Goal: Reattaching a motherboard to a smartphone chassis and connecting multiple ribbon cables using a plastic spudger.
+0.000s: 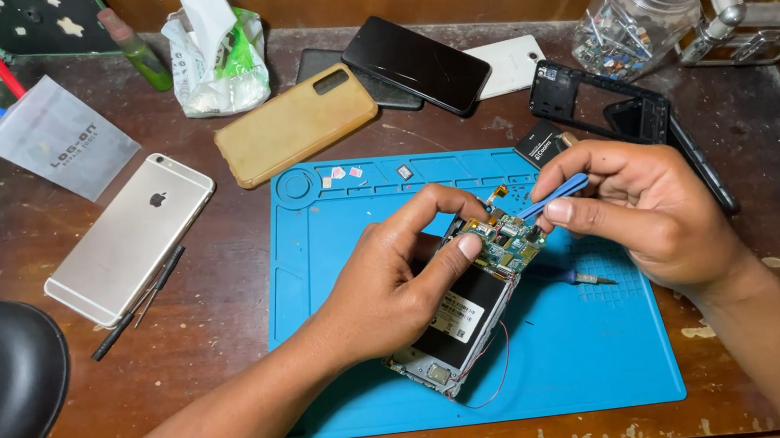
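1. Over the middle of the blue work mat (570, 364), I see the opened phone (464, 322) lying tilted, its green circuit board (508, 240) at the upper end and a thin red wire (503, 371) looping off its lower side.
2. My left hand (388, 287) wraps the phone body, thumb and forefinger pinching the board's edge.
3. My right hand (650, 211) pinches a blue pry tool (552, 196) between thumb and forefinger, its tip touching the board's top corner; the other fingers are curled in.
4. Just below that hand a small screwdriver (570, 275) rests on the mat.
5. Beyond the mat lie a black phone frame (590, 101), a tan-cased phone (295, 123), a black phone (415, 64) and a white one (514, 63).
6. Far left, well apart, a silver phone (129, 239) lies face down beside tweezers (138, 303).
7. A glass jar (639, 14) of small parts stands at the top right of the wooden table (14, 229).
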